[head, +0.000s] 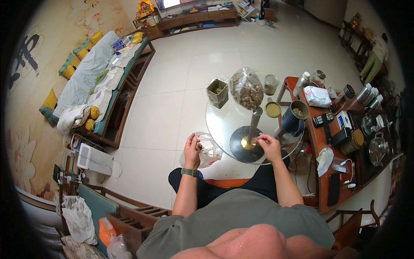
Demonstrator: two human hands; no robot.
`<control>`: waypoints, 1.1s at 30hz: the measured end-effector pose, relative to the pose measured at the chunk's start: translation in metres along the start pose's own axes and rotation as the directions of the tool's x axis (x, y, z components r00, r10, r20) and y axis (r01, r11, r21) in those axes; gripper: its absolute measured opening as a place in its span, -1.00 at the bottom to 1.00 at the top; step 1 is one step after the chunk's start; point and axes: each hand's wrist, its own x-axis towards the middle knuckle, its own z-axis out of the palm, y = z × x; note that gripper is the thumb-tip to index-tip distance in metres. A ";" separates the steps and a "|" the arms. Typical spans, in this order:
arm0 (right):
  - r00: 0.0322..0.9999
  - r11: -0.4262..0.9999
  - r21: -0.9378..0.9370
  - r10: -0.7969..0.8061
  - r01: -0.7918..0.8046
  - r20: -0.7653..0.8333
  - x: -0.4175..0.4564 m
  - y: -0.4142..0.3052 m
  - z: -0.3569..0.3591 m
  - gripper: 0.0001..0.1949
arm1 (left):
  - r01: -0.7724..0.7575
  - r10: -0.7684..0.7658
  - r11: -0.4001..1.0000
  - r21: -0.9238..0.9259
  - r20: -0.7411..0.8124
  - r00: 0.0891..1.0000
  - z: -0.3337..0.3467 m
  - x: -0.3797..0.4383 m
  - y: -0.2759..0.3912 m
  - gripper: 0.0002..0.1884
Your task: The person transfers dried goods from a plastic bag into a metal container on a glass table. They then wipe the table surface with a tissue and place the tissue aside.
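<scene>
My left hand, with a green watch at its wrist, is raised above a translucent plastic bag beside the round glass table. Its fingers are loosely curled, and anything between them is too small to make out. Over the near part of the glass, my right hand has thumb and fingertips close together; whether they pinch something small cannot be seen. On the far side of the glass stand a clear bag of dried brown pieces, a square tin lined with plastic and a glass jar.
A dark blue mug with dried plant matter stands at the table's right edge, near a round lid. The wooden side table holds bottles, a remote control and glass teapots. Another person is at the far right.
</scene>
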 end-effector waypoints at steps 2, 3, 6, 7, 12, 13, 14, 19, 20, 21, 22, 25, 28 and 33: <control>0.922 0.922 0.035 0.386 -0.386 0.012 -0.013 -0.004 -0.026 -0.85 | 0.003 -0.004 0.999 0.038 0.008 1.000 -0.002 -0.003 -0.001 -0.54; 0.944 0.934 0.141 0.328 -0.329 0.026 -0.019 0.006 -0.037 -0.84 | 0.020 -0.020 0.999 0.029 0.023 1.000 -0.006 0.000 -0.006 -0.54; 0.996 0.990 -0.138 -0.039 0.029 -0.076 -0.034 -0.020 -0.051 -0.81 | 0.000 0.000 1.000 0.024 -0.008 1.000 -0.007 -0.003 -0.007 -0.55; 0.995 0.989 -0.147 -0.026 0.012 -0.095 -0.037 -0.021 -0.056 -0.80 | -0.002 0.002 1.000 0.018 -0.025 1.000 -0.006 -0.002 -0.008 -0.57; 0.977 0.936 -0.329 0.054 -0.121 -0.206 -0.056 -0.046 -0.083 -0.77 | 0.031 -0.027 0.997 0.067 -0.051 0.998 -0.016 0.008 -0.010 -0.56; 0.975 0.943 -0.313 0.040 -0.109 -0.219 -0.055 -0.050 -0.088 -0.77 | 0.027 -0.023 0.997 0.071 -0.057 0.998 -0.013 0.011 -0.007 -0.55; 0.972 0.950 -0.297 0.026 -0.096 -0.232 -0.058 -0.052 -0.092 -0.76 | 0.022 -0.017 0.997 0.075 -0.065 0.998 -0.012 0.011 -0.005 -0.54; 0.956 0.939 -0.306 0.066 -0.157 -0.287 -0.081 -0.052 -0.112 -0.80 | 0.090 -0.084 0.991 0.095 -0.062 0.995 -0.032 0.024 -0.020 -0.53; 0.954 0.943 -0.293 0.072 -0.160 -0.290 -0.082 -0.051 -0.113 -0.80 | 0.090 -0.084 0.991 0.098 -0.065 0.994 -0.032 0.027 -0.022 -0.53; 0.953 0.946 -0.280 0.079 -0.164 -0.292 -0.082 -0.052 -0.114 -0.80 | 0.090 -0.083 0.991 0.101 -0.068 0.994 -0.032 0.030 -0.023 -0.53; 0.951 0.948 -0.267 0.092 -0.175 -0.297 -0.085 -0.052 -0.115 -0.80 | 0.097 -0.090 0.990 0.106 -0.073 0.993 -0.031 0.028 -0.025 -0.52; 0.960 0.939 -0.318 0.042 -0.133 -0.278 -0.084 -0.057 -0.114 -0.80 | 0.105 -0.090 0.979 0.174 -0.090 0.992 -0.026 0.029 -0.026 -0.51; 0.970 0.897 -0.431 -0.006 -0.101 -0.242 -0.079 -0.061 -0.114 -0.79 | 0.050 -0.041 0.988 0.145 -0.068 0.997 -0.055 0.045 -0.045 -0.51; 0.951 0.852 -0.492 0.025 -0.182 -0.308 -0.090 -0.077 -0.119 -0.79 | 0.005 0.007 0.990 0.141 -0.086 0.996 -0.030 0.020 -0.012 -0.58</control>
